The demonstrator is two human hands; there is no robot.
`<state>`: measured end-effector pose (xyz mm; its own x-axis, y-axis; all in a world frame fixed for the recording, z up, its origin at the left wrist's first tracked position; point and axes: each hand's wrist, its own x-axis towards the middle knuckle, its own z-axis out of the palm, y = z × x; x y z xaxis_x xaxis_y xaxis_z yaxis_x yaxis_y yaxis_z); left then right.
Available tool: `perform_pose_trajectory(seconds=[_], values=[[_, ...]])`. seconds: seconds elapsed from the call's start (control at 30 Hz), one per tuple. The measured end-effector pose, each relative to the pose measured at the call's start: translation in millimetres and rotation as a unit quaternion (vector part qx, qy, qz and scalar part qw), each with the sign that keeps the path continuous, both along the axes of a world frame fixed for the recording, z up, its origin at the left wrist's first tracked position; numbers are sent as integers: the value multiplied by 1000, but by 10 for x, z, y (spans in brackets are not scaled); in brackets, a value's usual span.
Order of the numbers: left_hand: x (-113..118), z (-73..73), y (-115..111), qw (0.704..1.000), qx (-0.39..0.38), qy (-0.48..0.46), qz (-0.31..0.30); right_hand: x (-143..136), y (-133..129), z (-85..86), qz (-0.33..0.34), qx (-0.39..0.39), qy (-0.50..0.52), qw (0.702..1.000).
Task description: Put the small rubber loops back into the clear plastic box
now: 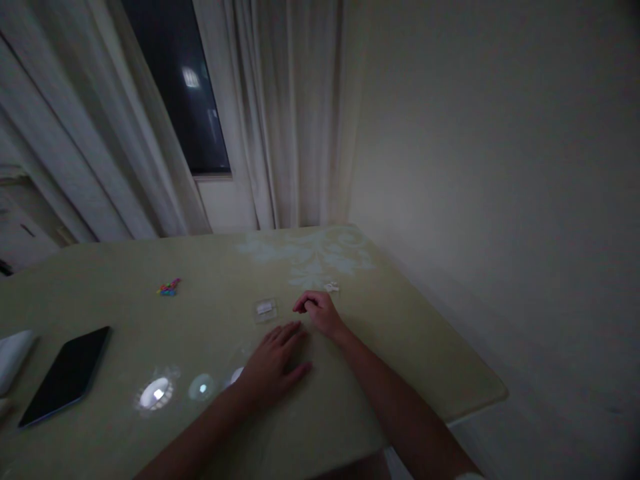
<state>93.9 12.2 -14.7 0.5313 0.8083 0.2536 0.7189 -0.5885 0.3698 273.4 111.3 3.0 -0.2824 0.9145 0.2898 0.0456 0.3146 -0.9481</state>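
Note:
My left hand [274,360] lies flat on the table [210,267], palm down, with its thumb spread away from the fingers. Just beyond it, my right hand [321,312] is closed, the thumb and fingers drawn together and pointing left. Whatever those fingers hold, if anything, is too small or hidden to make out. A small clear plastic case [265,310] with something white in it rests to the left of my right hand, touched by neither hand. Right behind my right hand is a little cluster of white pieces [331,287].
A small heap of brightly coloured pieces [170,287] lies farther left. Near the left edge are a dark tablet [67,373] and a white object [14,357]. Curtains [300,120] hang behind the table, and a wall [490,167] runs along its right side.

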Motion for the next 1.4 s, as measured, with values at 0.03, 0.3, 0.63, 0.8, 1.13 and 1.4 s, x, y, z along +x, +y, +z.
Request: perform_pose_trajectory(seconds=[0.03, 0.3, 0.63, 0.8, 1.13, 1.4], values=[[25, 9, 48, 1000, -1, -16, 3, 6, -5, -3, -3, 0, -3, 1000], [81, 26, 225, 997, -11, -72, 19, 39, -40, -72, -15, -11, -33, 999], [-73, 15, 91, 989, -85, -122, -18, 84, -195, -27, -11, -25, -96, 995], [-286, 119, 115, 986, -121, -110, -8, 74, -321, 71, 14, 23, -133, 991], [-298, 99, 148, 975, -162, -148, 11, 45, -427, 131, 36, 78, -171, 982], [-287, 90, 147, 969, -161, -185, 24, 96, -433, 175, 94, 115, -282, 948]])
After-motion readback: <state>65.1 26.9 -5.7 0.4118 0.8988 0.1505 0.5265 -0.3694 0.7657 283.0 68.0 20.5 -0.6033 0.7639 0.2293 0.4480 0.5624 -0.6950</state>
